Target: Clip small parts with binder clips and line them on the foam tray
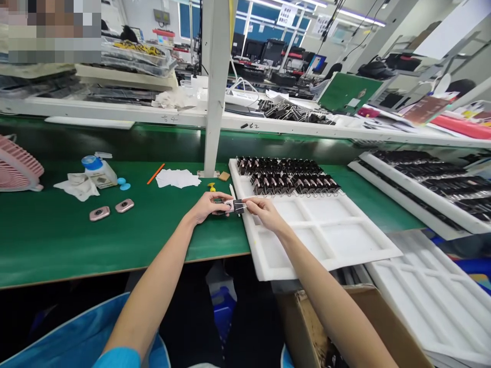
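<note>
My left hand [205,208] is closed on a small pinkish device with a round dark lens [229,205], above the left edge of a white foam tray [322,221]. A black binder clip [239,206] sits on the device's right end. My right hand [265,212] pinches the clip's wire handle between thumb and fingers. Rows of black binder clips clamped on similar pieces [291,176] fill the back of the tray. Two loose pink devices, a left one [99,213] and a right one [125,205], lie on the green mat [153,240].
Left on the mat are a pink fan [17,164], a blue-capped bottle [100,174], an orange stick [155,174] and white paper [177,178]. Another loaded tray [429,197] stands right. Below are stacked foam trays [433,291] and a cardboard box [307,327]. A white post [215,92] rises behind.
</note>
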`<state>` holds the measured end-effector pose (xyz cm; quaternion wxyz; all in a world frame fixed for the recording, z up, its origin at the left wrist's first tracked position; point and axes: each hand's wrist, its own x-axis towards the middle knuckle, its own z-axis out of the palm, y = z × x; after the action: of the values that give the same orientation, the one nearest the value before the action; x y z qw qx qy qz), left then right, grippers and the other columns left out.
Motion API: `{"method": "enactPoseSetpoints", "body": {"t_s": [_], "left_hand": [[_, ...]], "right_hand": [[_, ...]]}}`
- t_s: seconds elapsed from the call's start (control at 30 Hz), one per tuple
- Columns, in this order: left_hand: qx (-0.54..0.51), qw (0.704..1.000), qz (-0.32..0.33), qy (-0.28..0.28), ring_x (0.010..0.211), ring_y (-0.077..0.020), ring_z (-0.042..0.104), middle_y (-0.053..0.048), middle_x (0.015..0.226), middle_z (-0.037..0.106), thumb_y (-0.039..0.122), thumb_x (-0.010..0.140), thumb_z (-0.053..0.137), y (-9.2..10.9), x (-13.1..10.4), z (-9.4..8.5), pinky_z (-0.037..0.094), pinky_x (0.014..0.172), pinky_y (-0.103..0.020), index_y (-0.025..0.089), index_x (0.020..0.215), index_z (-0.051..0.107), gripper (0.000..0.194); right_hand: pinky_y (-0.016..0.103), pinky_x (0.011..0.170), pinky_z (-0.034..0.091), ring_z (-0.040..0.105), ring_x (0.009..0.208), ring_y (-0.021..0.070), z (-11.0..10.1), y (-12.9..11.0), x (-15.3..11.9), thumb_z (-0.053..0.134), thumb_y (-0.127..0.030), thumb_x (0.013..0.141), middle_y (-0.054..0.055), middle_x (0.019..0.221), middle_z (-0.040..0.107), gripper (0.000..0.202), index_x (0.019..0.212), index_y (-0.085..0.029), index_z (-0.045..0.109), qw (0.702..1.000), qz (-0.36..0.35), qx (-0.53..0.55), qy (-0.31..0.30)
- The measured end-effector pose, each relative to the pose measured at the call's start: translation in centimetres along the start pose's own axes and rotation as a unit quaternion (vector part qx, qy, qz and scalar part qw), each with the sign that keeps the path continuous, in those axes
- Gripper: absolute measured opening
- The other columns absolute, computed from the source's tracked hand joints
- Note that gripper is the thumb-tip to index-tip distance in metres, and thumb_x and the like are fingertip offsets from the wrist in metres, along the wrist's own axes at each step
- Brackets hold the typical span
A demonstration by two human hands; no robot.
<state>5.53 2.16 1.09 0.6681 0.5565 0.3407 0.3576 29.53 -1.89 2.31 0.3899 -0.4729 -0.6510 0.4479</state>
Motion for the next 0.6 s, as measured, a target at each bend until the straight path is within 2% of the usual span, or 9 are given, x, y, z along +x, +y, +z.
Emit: {"method": "enactPoseSetpoints", "body": {"t_s": [0.17, 0.33, 0.6], "left_hand": [[0.006, 0.999, -0.021, -0.025, 0.067, -0.0222, 0.073, -0.01, 0.081, 0.076, 0.026, 0.063, 0.091, 0.34, -0.17, 0.22, 0.052, 0.056, -0.027, 0.013, 0.109, 0.081, 0.049], [0.007, 0.999, -0.026, -0.024, 0.066, -0.0209, 0.073, -0.01, 0.08, 0.077, 0.023, 0.062, 0.091, 0.45, -0.19, 0.3, 0.054, 0.06, -0.028, 0.013, 0.106, 0.081, 0.047], [0.005, 1.0, -0.011, -0.026, 0.065, -0.0208, 0.072, -0.01, 0.081, 0.076, 0.023, 0.064, 0.09, 0.28, -0.29, 0.23, 0.051, 0.057, -0.027, 0.012, 0.109, 0.081, 0.047]], "right_hand": [[0.03, 0.062, 0.03, 0.04, 0.064, 0.0154, 0.12, -0.27, -0.1, 0.061, -0.062, 0.088, -0.001, 0.066, 0.048, 0.048, 0.091, -0.015, 0.075, 1.0, -0.009, -0.01, -0.012], [0.03, 0.061, 0.033, 0.042, 0.063, 0.0153, 0.35, -0.3, -0.05, 0.063, -0.061, 0.086, -0.001, 0.066, 0.051, 0.048, 0.091, -0.015, 0.076, 1.0, -0.002, -0.002, 0.0], [0.03, 0.061, 0.034, 0.043, 0.063, 0.016, 0.65, -0.4, -0.23, 0.061, -0.061, 0.087, -0.001, 0.065, 0.052, 0.047, 0.091, -0.017, 0.076, 1.0, -0.004, -0.023, 0.016]]}}
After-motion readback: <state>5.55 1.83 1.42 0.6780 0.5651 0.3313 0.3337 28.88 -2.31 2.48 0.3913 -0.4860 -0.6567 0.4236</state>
